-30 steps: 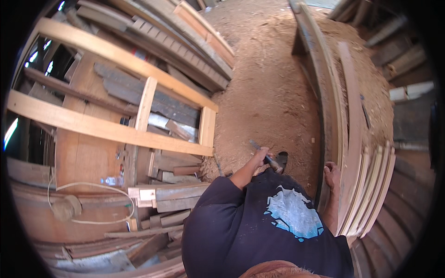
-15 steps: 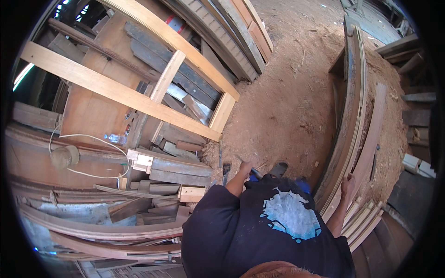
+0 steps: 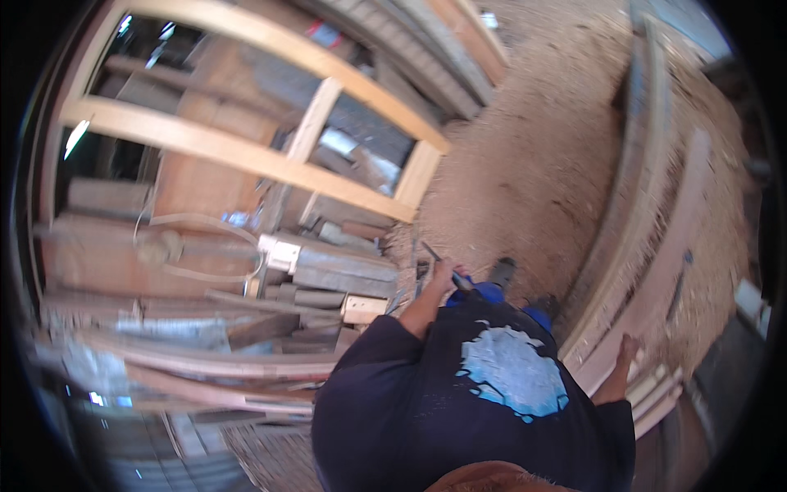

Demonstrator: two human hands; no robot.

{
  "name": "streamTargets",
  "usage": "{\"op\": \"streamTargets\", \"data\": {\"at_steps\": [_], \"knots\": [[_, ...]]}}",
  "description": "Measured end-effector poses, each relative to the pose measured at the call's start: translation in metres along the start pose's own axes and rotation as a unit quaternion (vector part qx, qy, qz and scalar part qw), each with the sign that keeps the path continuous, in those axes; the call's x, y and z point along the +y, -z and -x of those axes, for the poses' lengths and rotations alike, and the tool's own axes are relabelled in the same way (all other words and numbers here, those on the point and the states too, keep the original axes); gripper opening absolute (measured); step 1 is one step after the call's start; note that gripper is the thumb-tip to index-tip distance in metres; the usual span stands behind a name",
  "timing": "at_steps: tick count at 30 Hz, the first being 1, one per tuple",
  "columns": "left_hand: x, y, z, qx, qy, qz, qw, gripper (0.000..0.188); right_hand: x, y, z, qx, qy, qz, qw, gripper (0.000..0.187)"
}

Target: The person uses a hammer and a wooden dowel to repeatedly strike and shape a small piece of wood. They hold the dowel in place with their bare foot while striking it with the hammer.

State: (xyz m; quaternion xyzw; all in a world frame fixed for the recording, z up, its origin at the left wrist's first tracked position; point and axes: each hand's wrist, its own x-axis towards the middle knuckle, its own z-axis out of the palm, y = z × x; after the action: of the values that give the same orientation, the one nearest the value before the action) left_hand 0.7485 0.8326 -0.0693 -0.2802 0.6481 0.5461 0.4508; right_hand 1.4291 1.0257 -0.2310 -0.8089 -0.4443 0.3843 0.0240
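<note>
I look down my own dark blue shirt with a pale blue print. My left hand is held out in front of my waist and closed on a thin dark tool that points up and to the left. My right hand lies against the edge of a stack of long curved wooden boards on my right. The hand is small and blurred, so I cannot tell if its fingers grip the board. My dark shoes stand on the sawdust below the left hand.
Sawdust covers the floor ahead. A pale wooden frame leans on the left over stacked planks and offcuts. A white cord loops across them. More timber lies at the top.
The view has swung and tilted toward the left. My right hand has slid down along the curved boards toward my body. My left hand keeps hold of the thin tool.
</note>
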Motion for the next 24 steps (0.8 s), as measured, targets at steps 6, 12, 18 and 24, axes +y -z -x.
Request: {"op": "streamTargets", "data": {"at_steps": [6, 12, 18, 24], "knots": [[-0.006, -0.068, -0.005, -0.075, -0.059, -0.186, 0.978, 0.032, -0.043, -0.003, -0.009, 0.095, -0.013, 0.054, 0.994, 0.068], [0.006, -0.12, 0.026, -0.091, -0.067, -0.285, 0.952, 0.079, -0.117, 0.062, 0.013, 0.109, -0.023, -0.065, 0.992, 0.078], [-0.011, -0.125, 0.047, -0.081, -0.092, -0.379, 0.917, 0.078, -0.127, 0.093, -0.008, 0.018, -0.024, -0.071, 0.997, 0.079], [-0.014, -0.139, 0.067, -0.074, -0.097, -0.388, 0.913, 0.077, -0.112, 0.03, -0.053, 0.094, -0.114, -0.067, 0.987, 0.068]]}}
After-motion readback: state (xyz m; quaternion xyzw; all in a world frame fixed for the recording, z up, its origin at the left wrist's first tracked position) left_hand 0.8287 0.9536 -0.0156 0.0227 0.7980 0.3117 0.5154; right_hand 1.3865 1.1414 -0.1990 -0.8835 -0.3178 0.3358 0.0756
